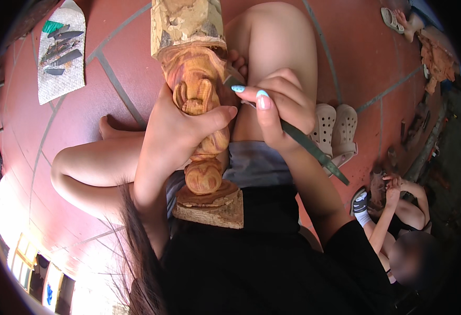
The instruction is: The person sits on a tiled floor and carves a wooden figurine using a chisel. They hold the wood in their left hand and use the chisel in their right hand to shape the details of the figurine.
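A long, flat green tool (314,147) is gripped by the curled fingers of the right hand (280,102), its tip held just beside the right edge of the carved wooden figure (198,94); whether the wood is touched cannot be told. The figure is clasped by the left hand (175,123), thumb laid across its front, and is held between the bent legs, over the lap. Room on the right is bounded by the raised thigh (283,42); on the left, a stretch of red tiled floor (96,94) separates the figure from a pale mat (62,84).

The carving is rounded and streaked orange-brown, with a ball shape beside its flat-sided base (209,212); its far end is formed by a rough, pale, square-edged block (187,23). Thin dark blades (65,56) are laid on the textured mat. Beige perforated clogs (340,126) are partly overlapped by the tool. Farther right, a seated person (393,210) is seen.
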Demonstrator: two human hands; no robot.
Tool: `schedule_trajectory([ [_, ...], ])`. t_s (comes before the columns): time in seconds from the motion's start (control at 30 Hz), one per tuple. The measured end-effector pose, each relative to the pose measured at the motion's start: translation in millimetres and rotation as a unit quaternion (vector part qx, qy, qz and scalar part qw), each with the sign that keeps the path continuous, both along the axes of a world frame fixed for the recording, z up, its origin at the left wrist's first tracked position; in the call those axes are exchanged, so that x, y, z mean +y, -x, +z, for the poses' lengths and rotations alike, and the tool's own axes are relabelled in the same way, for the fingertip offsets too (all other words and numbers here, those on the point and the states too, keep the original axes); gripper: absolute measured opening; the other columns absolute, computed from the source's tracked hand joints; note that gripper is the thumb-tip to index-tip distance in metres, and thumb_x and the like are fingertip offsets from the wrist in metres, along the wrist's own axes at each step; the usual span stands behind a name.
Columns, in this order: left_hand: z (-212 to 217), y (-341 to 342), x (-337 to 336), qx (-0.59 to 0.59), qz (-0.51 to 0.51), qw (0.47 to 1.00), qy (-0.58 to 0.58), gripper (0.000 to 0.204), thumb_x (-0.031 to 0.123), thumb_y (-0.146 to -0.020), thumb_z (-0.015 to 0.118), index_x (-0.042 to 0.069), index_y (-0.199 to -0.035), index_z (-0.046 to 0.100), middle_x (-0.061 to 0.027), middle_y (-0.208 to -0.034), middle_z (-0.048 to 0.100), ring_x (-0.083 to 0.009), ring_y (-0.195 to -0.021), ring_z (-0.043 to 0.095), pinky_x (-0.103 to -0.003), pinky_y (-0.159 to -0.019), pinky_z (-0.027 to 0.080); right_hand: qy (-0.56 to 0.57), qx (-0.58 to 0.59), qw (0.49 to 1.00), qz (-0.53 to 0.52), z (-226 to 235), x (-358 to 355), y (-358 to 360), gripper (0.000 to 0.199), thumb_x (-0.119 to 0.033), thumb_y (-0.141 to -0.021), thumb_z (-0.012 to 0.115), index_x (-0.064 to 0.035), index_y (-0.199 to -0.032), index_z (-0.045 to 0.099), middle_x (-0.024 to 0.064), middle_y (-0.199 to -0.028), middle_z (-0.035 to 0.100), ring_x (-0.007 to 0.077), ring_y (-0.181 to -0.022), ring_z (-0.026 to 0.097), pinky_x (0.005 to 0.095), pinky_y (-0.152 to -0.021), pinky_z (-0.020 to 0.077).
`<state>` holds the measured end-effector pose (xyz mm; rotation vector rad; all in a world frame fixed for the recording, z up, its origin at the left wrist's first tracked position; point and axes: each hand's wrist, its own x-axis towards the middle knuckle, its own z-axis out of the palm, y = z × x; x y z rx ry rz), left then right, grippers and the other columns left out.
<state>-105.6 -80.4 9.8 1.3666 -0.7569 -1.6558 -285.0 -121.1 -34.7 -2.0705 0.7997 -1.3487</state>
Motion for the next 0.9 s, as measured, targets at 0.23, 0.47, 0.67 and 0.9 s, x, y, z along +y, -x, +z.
schedule_trajectory([
  [0.23, -5.2, -1.3, 0.3, -0.031, -0.005, 0.999, -0.004, 0.059, 0.003, -0.073, 0.075, -0.006, -0.126, 0.050, -0.0108, -0.116, 0.063, -0.0166, -0.107, 0.060, -0.031, -0.095, 0.047, 0.036, 0.017, 0.999, -0.014, 0.0, -4.0, -5.7, 0.016, -0.006, -0.085, 0.059, 0.0029, -0.079, 0.072, 0.0075, -0.069, 0.064, 0.0203, -0.064, 0.055, 0.0319, -0.059, 0.0444],
  [0.47, -8.4, -3.2, 3.8, -0.054, -0.008, 0.998, -0.001, 0.044, 0.009, -0.076, 0.076, -0.002, -0.113, 0.056, -0.0050, -0.097, 0.063, -0.0116, -0.085, 0.060, -0.027, -0.076, 0.050, 0.008, -0.026, 1.000, -0.014, -0.9, -4.5, -8.0, 0.016, -0.005, -0.086, 0.061, 0.0031, -0.078, 0.072, 0.0080, -0.068, 0.064, 0.0211, -0.062, 0.056, 0.0314, -0.060, 0.0450],
  [0.67, -1.6, -0.5, -0.6, -0.009, -0.007, 1.000, 0.015, 0.054, 0.005, -0.075, 0.075, -0.005, -0.122, 0.052, -0.0098, -0.111, 0.063, -0.0163, -0.099, 0.061, -0.030, -0.088, 0.049, -0.014, -0.025, 1.000, 0.012, 2.5, -5.7, -3.4, 0.016, -0.005, -0.087, 0.061, 0.0033, -0.079, 0.072, 0.0079, -0.068, 0.065, 0.0208, -0.063, 0.057, 0.0318, -0.060, 0.0457],
  [0.9, -3.9, -10.0, -0.9, -0.010, -0.034, 0.999, -0.019, 0.046, 0.015, -0.077, 0.074, -0.002, -0.116, 0.055, -0.0067, -0.094, 0.063, -0.0139, -0.083, 0.061, -0.027, -0.075, 0.050, -0.051, -0.011, 0.998, 0.033, 5.6, -2.6, -1.5, 0.028, -0.008, -0.094, 0.049, 0.0057, -0.084, 0.071, 0.0102, -0.068, 0.065, 0.0195, -0.063, 0.057, 0.0311, -0.061, 0.0466],
])
